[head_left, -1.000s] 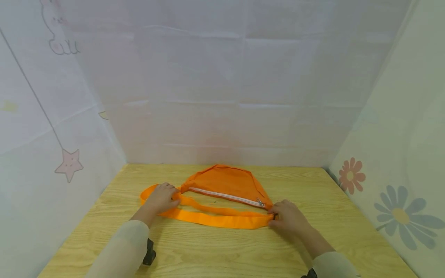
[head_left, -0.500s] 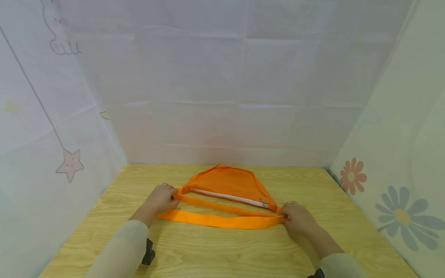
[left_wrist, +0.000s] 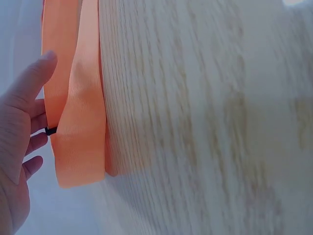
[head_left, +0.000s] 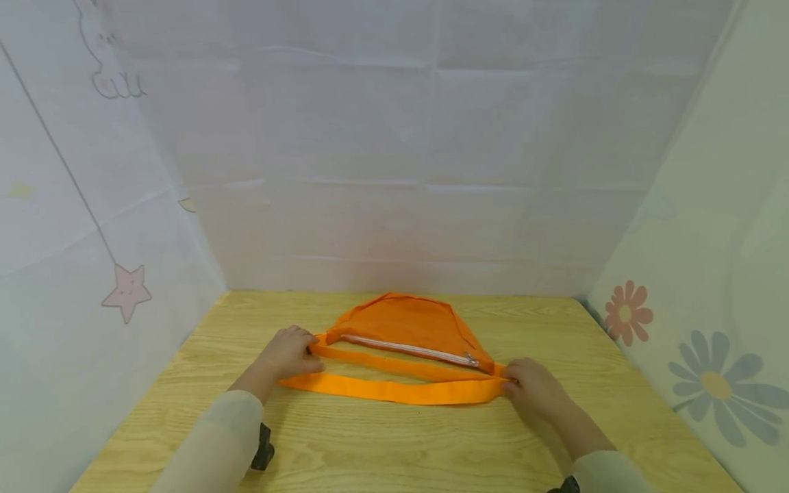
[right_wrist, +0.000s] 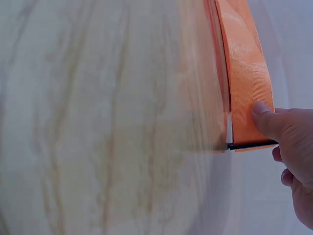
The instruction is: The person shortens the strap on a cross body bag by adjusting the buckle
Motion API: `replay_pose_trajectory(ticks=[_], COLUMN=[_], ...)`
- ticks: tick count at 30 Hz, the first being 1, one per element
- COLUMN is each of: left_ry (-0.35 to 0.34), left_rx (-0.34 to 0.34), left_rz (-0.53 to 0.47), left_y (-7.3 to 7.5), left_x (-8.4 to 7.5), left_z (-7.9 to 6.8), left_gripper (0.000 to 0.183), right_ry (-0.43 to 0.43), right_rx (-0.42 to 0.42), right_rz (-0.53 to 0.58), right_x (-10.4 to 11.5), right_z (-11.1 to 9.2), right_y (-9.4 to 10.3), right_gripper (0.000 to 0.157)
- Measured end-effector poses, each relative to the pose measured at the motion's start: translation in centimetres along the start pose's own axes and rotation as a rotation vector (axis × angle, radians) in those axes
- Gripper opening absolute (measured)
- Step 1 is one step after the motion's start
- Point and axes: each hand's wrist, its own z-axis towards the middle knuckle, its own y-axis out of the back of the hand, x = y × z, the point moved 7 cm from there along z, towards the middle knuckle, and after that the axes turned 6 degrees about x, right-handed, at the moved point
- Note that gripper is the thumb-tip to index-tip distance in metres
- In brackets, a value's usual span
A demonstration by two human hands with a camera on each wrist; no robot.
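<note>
An orange waist bag [head_left: 401, 325] lies on the wooden table, its white zipper running along the near edge. In front of it the orange strap [head_left: 394, 392] stretches sideways in two bands. At the strap's left end is my left hand [head_left: 286, 352]. Its fingertips are at the band beside a black slider [left_wrist: 51, 130], and the thumb stands apart from the fingers. My right hand [head_left: 536, 387] pinches the strap's right end, thumb on top, next to a black buckle bar [right_wrist: 252, 145]. The metal zipper pull [head_left: 471, 359] sits near the bag's right corner.
The wooden table [head_left: 382, 452] reaches back to a pale cloth wall [head_left: 401, 226]. Printed cloth sides stand at left and right, with a star [head_left: 127, 293] and flowers [head_left: 716, 385]. A black wrist strap piece [head_left: 263, 448] shows under the left sleeve.
My right hand has moved right, drawing the strap straighter, and the bag has shifted slightly right. The strap's loop past my left hand has been pulled in. The left thumb has spread from the fingers.
</note>
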Motion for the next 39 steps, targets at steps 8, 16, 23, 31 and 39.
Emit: replay_pose_trajectory(ticks=[8,16,23,31,39], left_ry=[-0.040,-0.067,-0.047,-0.054,-0.048], left_rx=[0.072,0.073,0.080,0.072,0.066], left_rz=[0.088,0.112,0.091,0.114,0.162], left_y=[-0.6,-0.7,-0.8,-0.8,-0.7], left_x=[-0.7,-1.2,-0.9,-0.9,-0.7], left_z=[0.0,-0.2,-0.1,-0.1,-0.2], left_gripper=[0.088,0.084,0.080,0.073,0.066], right_ry=[-0.015,-0.050,-0.125,-0.039,-0.021], right_rx=[0.020,0.074,0.163,0.070,0.059], right_rz=[0.185,0.199,0.120,-0.002,-0.014], right_x=[-1.4,-1.5,-1.3,-1.0,-1.9], right_z=[-0.5,-0.5,-0.5,-0.6,-0.7], right_y=[0.1,-0.1,-0.7,0.4,0.5], right_gripper=[0.008,0.009,0.024,0.010,0.007])
